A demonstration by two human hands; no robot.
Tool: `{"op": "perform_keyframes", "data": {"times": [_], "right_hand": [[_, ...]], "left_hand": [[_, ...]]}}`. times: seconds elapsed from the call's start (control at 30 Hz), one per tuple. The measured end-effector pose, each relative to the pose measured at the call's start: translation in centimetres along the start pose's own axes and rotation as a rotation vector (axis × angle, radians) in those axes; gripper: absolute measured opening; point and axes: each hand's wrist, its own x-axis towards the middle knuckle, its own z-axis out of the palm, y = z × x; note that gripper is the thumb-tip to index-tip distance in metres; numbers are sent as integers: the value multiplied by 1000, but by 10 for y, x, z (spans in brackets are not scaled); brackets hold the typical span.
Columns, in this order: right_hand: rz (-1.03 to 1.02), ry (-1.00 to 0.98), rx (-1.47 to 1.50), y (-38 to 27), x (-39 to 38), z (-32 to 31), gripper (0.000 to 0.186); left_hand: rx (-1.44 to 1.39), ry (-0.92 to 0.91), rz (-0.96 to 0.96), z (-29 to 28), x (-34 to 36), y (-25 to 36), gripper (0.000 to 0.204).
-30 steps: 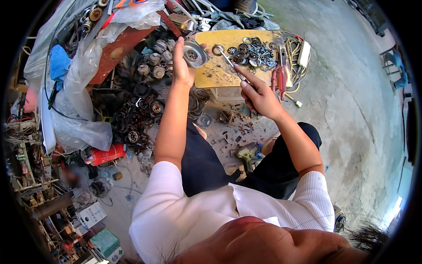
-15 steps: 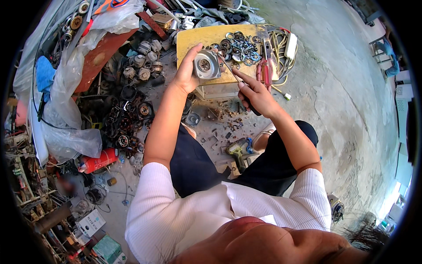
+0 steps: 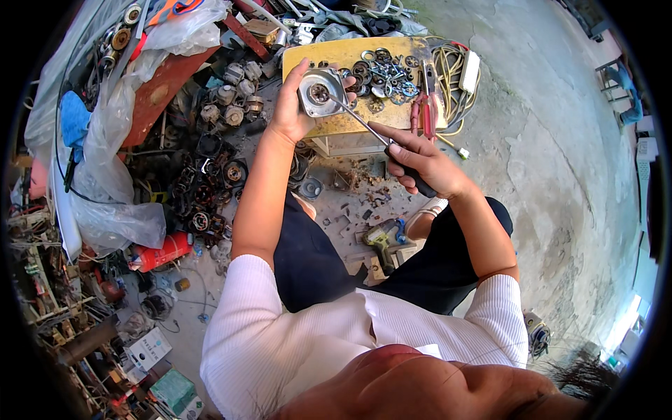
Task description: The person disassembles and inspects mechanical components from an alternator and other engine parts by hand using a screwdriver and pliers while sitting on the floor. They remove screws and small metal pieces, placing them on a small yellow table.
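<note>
My left hand [image 3: 287, 108] grips a square silver metal housing [image 3: 309, 105] with a round recess and hub in its middle, held over the yellow tabletop [image 3: 304, 51]. My right hand [image 3: 420, 168] is closed on a black-handled screwdriver [image 3: 360, 119], whose long shaft reaches into the housing, with the tip at or near the hub. Several rings and small round metal parts [image 3: 381, 73] lie on the tabletop. At its right end are red-handled tools [image 3: 429, 108].
A cable coil [image 3: 451, 84] with a white power strip [image 3: 470, 70] lies right of the yellow top. Old motor parts [image 3: 210, 182], plastic sheeting [image 3: 112, 217] and a red cylinder [image 3: 161, 252] crowd the left. A green power tool [image 3: 379, 245] lies between my legs on the concrete floor.
The housing moved right and down from a second ago, then slightly up and left. My right hand has shifted right, and the screwdriver now points into the housing's centre instead of at the tabletop parts.
</note>
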Motion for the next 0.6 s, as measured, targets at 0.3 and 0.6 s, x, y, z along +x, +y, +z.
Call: {"op": "perform_keyframes", "data": {"times": [0.3,0.6], "right_hand": [[28,-73,161,-5,-1,6,51],[61,-125,414,-3,4,0,51]], "left_hand": [[240,-54,229,9,-1,-3,65],[284,-72,297,11,-3,-3,67]]}}
